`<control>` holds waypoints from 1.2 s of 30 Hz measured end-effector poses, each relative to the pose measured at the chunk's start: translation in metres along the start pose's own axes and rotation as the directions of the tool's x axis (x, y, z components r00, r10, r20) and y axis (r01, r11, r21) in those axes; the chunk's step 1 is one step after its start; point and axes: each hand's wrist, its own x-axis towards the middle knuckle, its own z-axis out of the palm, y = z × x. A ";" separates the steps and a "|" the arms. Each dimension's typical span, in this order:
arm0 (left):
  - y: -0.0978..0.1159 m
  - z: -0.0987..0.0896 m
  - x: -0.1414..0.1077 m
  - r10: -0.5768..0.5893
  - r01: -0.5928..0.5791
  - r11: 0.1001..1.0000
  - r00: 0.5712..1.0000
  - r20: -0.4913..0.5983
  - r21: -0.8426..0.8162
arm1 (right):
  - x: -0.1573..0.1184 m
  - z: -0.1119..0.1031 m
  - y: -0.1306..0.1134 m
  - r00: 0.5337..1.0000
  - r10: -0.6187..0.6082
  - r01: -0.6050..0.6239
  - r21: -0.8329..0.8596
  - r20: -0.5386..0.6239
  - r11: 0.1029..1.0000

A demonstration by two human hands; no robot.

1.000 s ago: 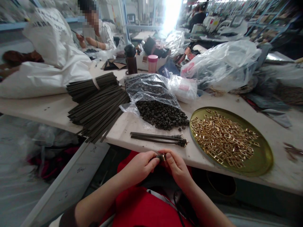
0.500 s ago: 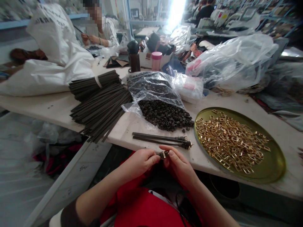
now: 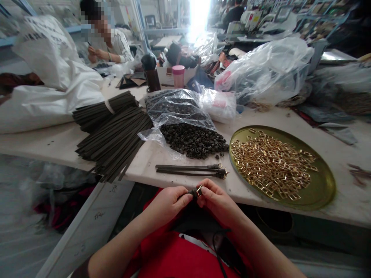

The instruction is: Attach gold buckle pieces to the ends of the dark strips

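Observation:
My left hand [image 3: 171, 200] pinches a dark strap [image 3: 191, 192] close to its end, in front of the table edge. A gold buckle [image 3: 199, 190] sits at that end, and my right hand [image 3: 213, 197] grips it between thumb and fingers. Most of the strap is hidden by my hands. Just beyond them, a few finished-looking straps with buckles [image 3: 189, 170] lie side by side on the table, buckle ends to the right. Farther back is a pile of small dark loops [image 3: 194, 141], spilling from a clear plastic bag [image 3: 176, 104].
A round gold tray [image 3: 324, 193] heaped with gold buckles [image 3: 275, 166] stands at the right. Bundled dark strips [image 3: 113, 135] lie at the left, beside a white sack [image 3: 58, 96]. Behind are a dark bottle [image 3: 150, 73], a pink-lidded jar [image 3: 178, 75] and a seated person [image 3: 107, 48].
The view has swung a little to the right. The buckle has turned between my right fingers and stands out more from the strap. Both hands keep their hold.

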 end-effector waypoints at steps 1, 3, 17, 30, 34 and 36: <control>0.002 0.001 -0.001 0.000 0.000 1.000 1.000 0.003 0.010 | -0.001 0.000 0.000 1.000 -0.005 0.005 0.009 0.005 1.000; 0.004 0.004 -0.002 -0.001 0.001 1.000 1.000 0.004 0.019 | -0.004 0.000 0.000 1.000 -0.014 0.014 0.005 0.014 1.000; 0.005 0.005 -0.007 0.047 -0.048 0.998 0.998 -0.030 -0.028 | -0.006 0.009 -0.007 0.994 -0.109 0.103 -0.156 -0.027 0.982; -0.005 0.000 0.003 -0.023 0.125 0.823 0.982 0.187 -0.554 | 0.007 0.001 -0.010 1.000 0.007 -0.008 0.057 0.023 0.998; -0.004 0.000 0.003 -0.021 0.164 0.799 0.969 0.244 -0.579 | 0.009 -0.001 -0.010 0.999 0.013 -0.014 0.013 0.049 1.000; -0.004 0.002 0.005 -0.029 0.145 0.831 0.975 0.219 -0.537 | 0.009 -0.001 -0.011 0.999 0.013 -0.012 -0.024 0.043 1.000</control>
